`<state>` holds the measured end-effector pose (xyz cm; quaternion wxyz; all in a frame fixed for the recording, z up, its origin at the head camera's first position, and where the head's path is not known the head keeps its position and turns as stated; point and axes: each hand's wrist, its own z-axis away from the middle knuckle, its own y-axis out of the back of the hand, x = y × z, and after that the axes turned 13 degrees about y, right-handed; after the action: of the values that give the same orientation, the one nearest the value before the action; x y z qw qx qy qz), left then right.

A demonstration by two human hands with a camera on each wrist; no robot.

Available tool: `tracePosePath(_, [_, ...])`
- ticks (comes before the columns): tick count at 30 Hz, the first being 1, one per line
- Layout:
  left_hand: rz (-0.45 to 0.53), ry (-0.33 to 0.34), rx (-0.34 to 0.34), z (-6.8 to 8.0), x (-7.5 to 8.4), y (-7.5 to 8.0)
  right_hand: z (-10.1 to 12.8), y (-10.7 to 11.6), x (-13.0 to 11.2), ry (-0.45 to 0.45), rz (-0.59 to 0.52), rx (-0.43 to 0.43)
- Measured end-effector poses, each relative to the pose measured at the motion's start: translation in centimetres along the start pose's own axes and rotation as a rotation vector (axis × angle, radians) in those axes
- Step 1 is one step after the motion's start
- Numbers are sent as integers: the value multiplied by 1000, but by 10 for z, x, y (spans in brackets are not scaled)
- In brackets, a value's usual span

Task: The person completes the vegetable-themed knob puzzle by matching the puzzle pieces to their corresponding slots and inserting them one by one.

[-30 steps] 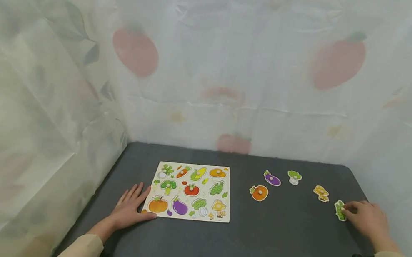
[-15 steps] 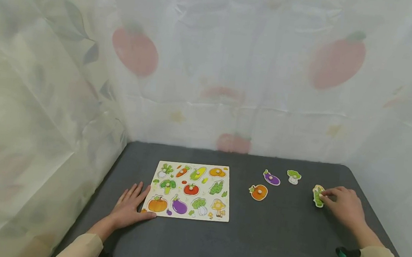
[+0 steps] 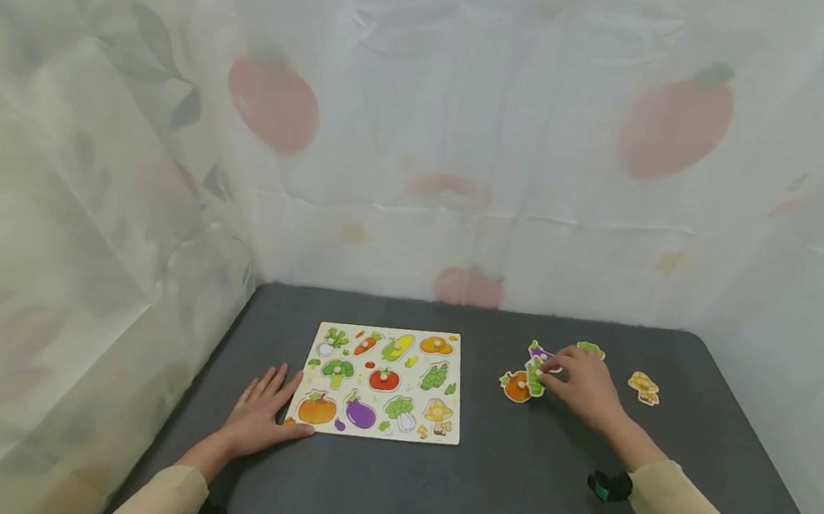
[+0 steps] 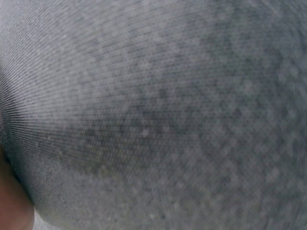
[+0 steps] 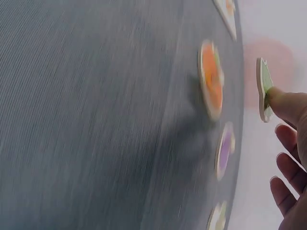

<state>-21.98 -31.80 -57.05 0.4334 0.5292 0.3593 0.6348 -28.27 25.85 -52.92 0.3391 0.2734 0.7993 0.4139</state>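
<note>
My right hand (image 3: 549, 370) pinches a green vegetable puzzle piece (image 3: 535, 378) by its knob, holding it just above the table over an orange pumpkin piece (image 3: 516, 386) and a purple eggplant piece (image 3: 538, 352). In the right wrist view the green piece (image 5: 263, 88) stands on edge at my thumb tip (image 5: 288, 103), above the orange piece (image 5: 211, 79) and the purple piece (image 5: 224, 151). My left hand (image 3: 264, 409) lies flat on the dark table, fingers touching the near left corner of the vegetable puzzle board (image 3: 457, 404).
A green-and-white piece (image 3: 591, 348) peeks out behind my right hand, and a yellow mushroom piece (image 3: 644, 388) lies further right. The grey table (image 3: 507, 501) is enclosed by pale curtains (image 3: 89, 173) on the left, back and right. The left wrist view shows only grey cloth (image 4: 168, 120).
My right hand has carried the green piece leftward from the table's right edge, past the yellow mushroom piece, to the orange and purple pieces. The left hand has stayed still.
</note>
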Motion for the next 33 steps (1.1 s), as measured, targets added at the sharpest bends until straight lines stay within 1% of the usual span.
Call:
tracePosePath(2, [0, -5, 2, 0, 0, 0, -11, -9, -11, 15, -21, -7])
tracePosePath(6, [-11, -5, 1, -3, -1, -1, -31, -28, -32, 7, -51, -18])
tracePosePath(9, [-29, 2, 0, -4, -2, -2, -44, -41, -48, 13, -55, -24])
tracePosePath(13, [-32, -1, 5, -4, -3, -2, -59, -59, -67, 20, -64, -44])
tracePosePath(17, [-20, -19, 27, -3, -3, -3, -70, -75, -81, -8, -61, -75])
tracePosePath(21, [-10, -39, 45, -1, -3, -3, -80, -87, -92, -30, -56, -102])
tracePosePath(24, [-18, -33, 38, -1, -3, -3, -85, -92, -98, -44, -55, -115])
tracePosePath(28, [-28, -19, 31, -1, -2, -1, -89, -101, -100, -56, -26, -134])
tracePosePath(33, [-13, -26, 43, 1, -1, -1, -91, -106, -102, -59, 6, -141])
